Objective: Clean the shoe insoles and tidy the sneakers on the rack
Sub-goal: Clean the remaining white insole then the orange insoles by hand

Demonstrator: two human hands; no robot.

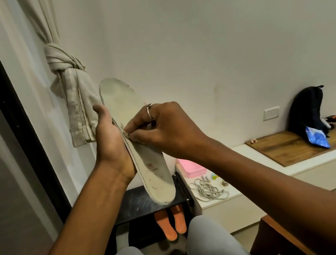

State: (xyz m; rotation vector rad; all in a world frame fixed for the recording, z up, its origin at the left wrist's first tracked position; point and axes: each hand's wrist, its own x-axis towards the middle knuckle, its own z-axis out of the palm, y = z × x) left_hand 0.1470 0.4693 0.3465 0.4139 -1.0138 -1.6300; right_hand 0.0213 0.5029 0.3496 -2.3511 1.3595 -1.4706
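A pale, dirty insole (122, 99) is held up in front of me, toe end up and heel down. My left hand (110, 141) grips its left edge from behind, at the middle. My right hand (161, 128), wearing a ring, pinches a small crumpled bit of cloth or tissue (126, 134) against the insole's surface. Below stands a black shoe rack (142, 207). Two orange insoles (171, 222) lie side by side on its lower shelf.
A knotted curtain (68, 79) hangs at the left by a dark door frame. Right of the rack, a white ledge (241, 182) holds a pink box (190, 168) and loose laces (206, 189). A wooden bench top (289, 145) carries a dark backpack (306, 108) and a blue packet (317, 136). My knees are at the bottom.
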